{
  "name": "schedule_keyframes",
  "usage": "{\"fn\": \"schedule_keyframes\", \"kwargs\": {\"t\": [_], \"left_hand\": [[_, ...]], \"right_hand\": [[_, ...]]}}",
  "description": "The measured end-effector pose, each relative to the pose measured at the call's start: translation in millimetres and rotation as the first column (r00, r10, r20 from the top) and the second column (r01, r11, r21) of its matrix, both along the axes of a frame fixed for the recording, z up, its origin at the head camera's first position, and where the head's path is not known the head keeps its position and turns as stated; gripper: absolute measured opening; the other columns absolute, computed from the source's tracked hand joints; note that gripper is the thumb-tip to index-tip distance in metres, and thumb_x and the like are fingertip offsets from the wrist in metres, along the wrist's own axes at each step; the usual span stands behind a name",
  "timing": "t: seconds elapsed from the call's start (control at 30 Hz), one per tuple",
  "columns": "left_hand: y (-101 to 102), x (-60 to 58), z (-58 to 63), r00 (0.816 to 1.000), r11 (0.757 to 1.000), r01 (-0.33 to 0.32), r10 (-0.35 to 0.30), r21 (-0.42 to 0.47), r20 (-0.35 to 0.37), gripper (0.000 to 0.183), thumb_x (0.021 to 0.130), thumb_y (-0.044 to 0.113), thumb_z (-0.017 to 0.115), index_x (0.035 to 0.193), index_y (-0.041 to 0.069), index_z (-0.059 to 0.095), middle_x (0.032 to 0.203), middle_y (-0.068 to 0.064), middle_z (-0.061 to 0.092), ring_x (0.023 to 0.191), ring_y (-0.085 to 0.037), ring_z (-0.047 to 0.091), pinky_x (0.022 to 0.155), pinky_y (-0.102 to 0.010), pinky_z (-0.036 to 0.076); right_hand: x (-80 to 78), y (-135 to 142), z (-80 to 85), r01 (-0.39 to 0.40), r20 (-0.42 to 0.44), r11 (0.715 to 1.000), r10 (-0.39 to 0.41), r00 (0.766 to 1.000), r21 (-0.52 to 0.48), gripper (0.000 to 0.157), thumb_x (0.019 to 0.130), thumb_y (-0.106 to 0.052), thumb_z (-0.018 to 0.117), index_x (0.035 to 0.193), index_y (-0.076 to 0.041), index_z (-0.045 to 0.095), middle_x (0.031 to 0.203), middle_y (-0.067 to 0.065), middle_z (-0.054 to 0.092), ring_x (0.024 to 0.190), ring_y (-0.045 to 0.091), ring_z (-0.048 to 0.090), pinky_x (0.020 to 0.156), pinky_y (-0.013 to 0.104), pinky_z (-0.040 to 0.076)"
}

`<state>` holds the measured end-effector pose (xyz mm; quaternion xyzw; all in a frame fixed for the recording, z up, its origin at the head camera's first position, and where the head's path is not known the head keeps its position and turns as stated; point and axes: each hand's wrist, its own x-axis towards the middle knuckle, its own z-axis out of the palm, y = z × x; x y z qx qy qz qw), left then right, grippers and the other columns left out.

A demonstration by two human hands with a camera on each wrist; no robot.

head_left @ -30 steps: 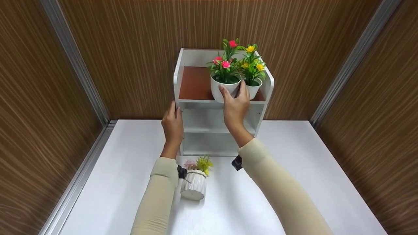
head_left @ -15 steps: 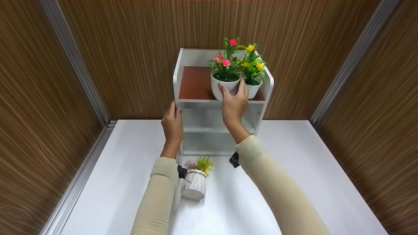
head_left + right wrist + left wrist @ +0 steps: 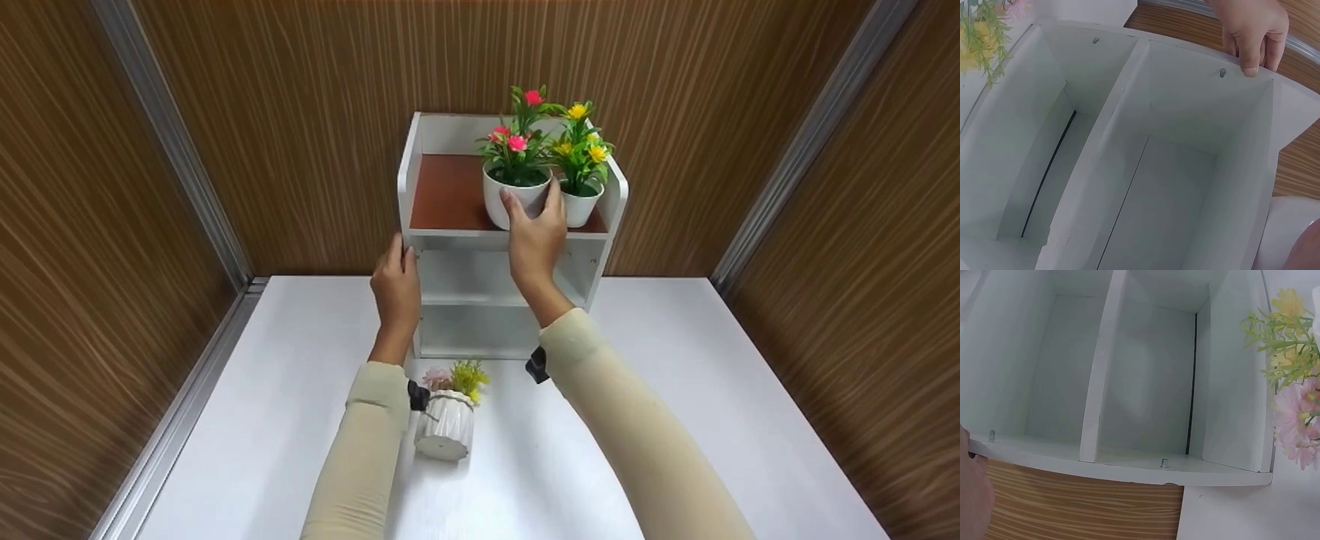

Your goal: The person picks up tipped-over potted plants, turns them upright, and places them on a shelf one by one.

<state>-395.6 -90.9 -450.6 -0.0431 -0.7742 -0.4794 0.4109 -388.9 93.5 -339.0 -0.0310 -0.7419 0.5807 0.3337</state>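
Observation:
My left hand [image 3: 396, 289] grips the left side panel of a small white shelf unit [image 3: 406, 184]; in the right wrist view its thumb lies over the panel's edge. My right hand [image 3: 538, 240] holds a white flowerpot [image 3: 498, 204] with pink-red artificial flowers, thumb on the front and fingers on the right side. This pot is upright at the front of the brown top shelf [image 3: 450, 195]; whether its base bears fully on the shelf is hard to tell. Close on its right stands a smaller white pot [image 3: 583, 208] with yellow flowers.
A ribbed white pot [image 3: 448, 424] with pink and yellow flowers lies on its side on the white table [image 3: 675, 390], beside my left forearm. Two lower compartments [image 3: 1145, 382] of the unit face me. Wood-grain walls [image 3: 300, 135] enclose the back and sides.
The pot with pink-red flowers has shifted slightly up and back onto the top shelf, my right hand moving with it. My left hand stays on the side panel.

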Motion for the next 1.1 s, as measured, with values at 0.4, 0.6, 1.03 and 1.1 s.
{"fn": "schedule_keyframes", "kwargs": {"t": [0.4,0.6,1.03,1.1], "left_hand": [[2,-0.9,-1.3,0.999,1.0,-0.011,0.01,-0.009,-0.032,0.039,0.105,0.013,0.056,0.14,-0.003,0.056,0.122,-0.021,0.069,0.11,-0.029,0.068,0.092,-0.037,0.058],[3,-2.0,-1.1,0.999,1.0,-0.006,0.005,-0.011,-0.034,0.039,0.104,0.012,0.056,0.14,-0.003,0.056,0.118,-0.021,0.069,0.106,-0.029,0.069,0.089,-0.037,0.058],[1,-3.3,-2.8,1.0,1.0,-0.007,0.007,-0.015,-0.014,0.039,0.105,0.013,0.056,0.14,-0.002,0.056,0.118,-0.019,0.07,0.107,-0.028,0.068,0.091,-0.036,0.058],[0,-3.4,-2.2,1.0,1.0,-0.014,0.014,-0.022,-0.011,0.039,0.105,0.013,0.055,0.14,-0.003,0.056,0.117,-0.019,0.07,0.106,-0.028,0.069,0.09,-0.036,0.058]], "right_hand": [[-3.0,1,1.1,0.02,0.032,0.998,-0.022,0.999,0.057,0.087,0.09,-0.049,0.074,0.157,-0.01,0.034,0.158,0.008,0.041,0.146,0.019,0.038,0.123,0.037,0.029],[-4.0,5,0.2,0.001,0.029,0.999,-0.002,1.0,0.044,0.089,0.089,-0.05,0.075,0.157,-0.011,0.034,0.16,0.006,0.039,0.147,0.017,0.036,0.124,0.033,0.026],[9.6,9,-8.3,-0.024,-0.077,0.995,0.032,0.997,0.092,0.078,0.091,-0.042,0.075,0.152,-0.005,0.042,0.152,0.009,0.047,0.144,0.018,0.041,0.121,0.029,0.031],[13.5,11,-9.5,-0.038,-0.097,0.994,0.048,0.994,0.098,0.078,0.09,-0.043,0.075,0.151,-0.006,0.043,0.15,0.008,0.048,0.142,0.017,0.042,0.12,0.029,0.032]]}}
